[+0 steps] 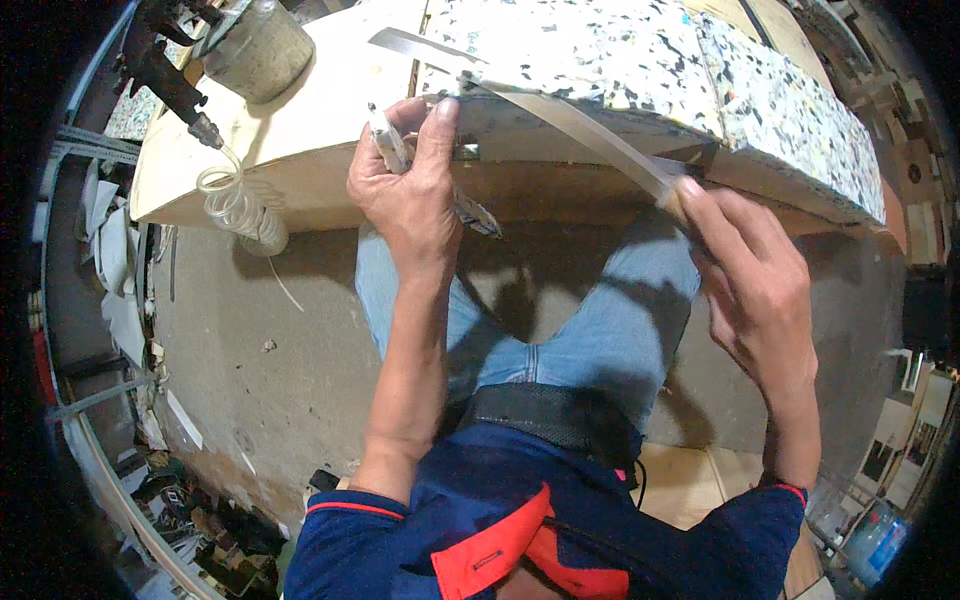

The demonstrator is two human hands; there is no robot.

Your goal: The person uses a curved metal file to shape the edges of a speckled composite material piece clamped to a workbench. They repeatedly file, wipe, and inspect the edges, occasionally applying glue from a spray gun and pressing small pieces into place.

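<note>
A long thin-bladed knife is in my right hand (755,260), fingers closed around its handle. The knife's blade (590,130) slants up and left across the front edge of a speckled foam block (580,45), its tip over the pale wooden panel (345,60). Whether the blade is inside the foam or just along its edge, I cannot tell. My left hand (410,190) is closed near that edge, just left of the foam. It grips a narrow speckled foam strip (390,142), part of which hangs below the hand; the palm hides its middle.
At the far left, a spray gun (165,85) with a clear coiled hose (240,205) sits beside a metal pot (258,50). A second speckled foam piece (800,120) lies to the right. White scraps (120,270) fill the left side; a large water bottle (875,540) stands lower right.
</note>
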